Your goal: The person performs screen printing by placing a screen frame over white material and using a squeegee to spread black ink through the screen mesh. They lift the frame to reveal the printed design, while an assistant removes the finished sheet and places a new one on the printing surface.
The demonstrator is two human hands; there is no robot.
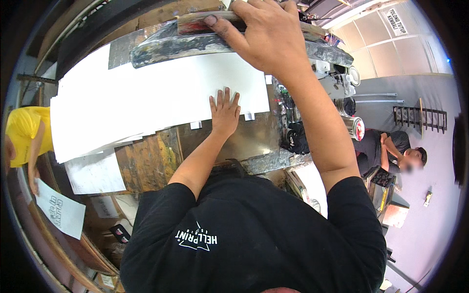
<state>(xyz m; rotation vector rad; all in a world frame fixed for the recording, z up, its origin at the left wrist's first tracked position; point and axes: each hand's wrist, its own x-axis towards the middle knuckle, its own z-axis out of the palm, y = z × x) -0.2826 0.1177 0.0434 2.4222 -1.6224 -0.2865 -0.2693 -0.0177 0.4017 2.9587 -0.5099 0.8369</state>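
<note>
Left hand: spread flat (225,117) on white sheets (161,93), fingertips toward the frame's top.
Right hand: clasped (271,41) over a wooden bar (191,25), upper center.
Wooden bar: long axis running left to right.
White sheets: left to center, lengthwise across, rising rightward.

The paper (161,93) is white, the frame (195,49) black with grey mottling, the surface (146,168) blotchy brown and yellow, the co-worker's shirt (30,128) yellow.
</note>
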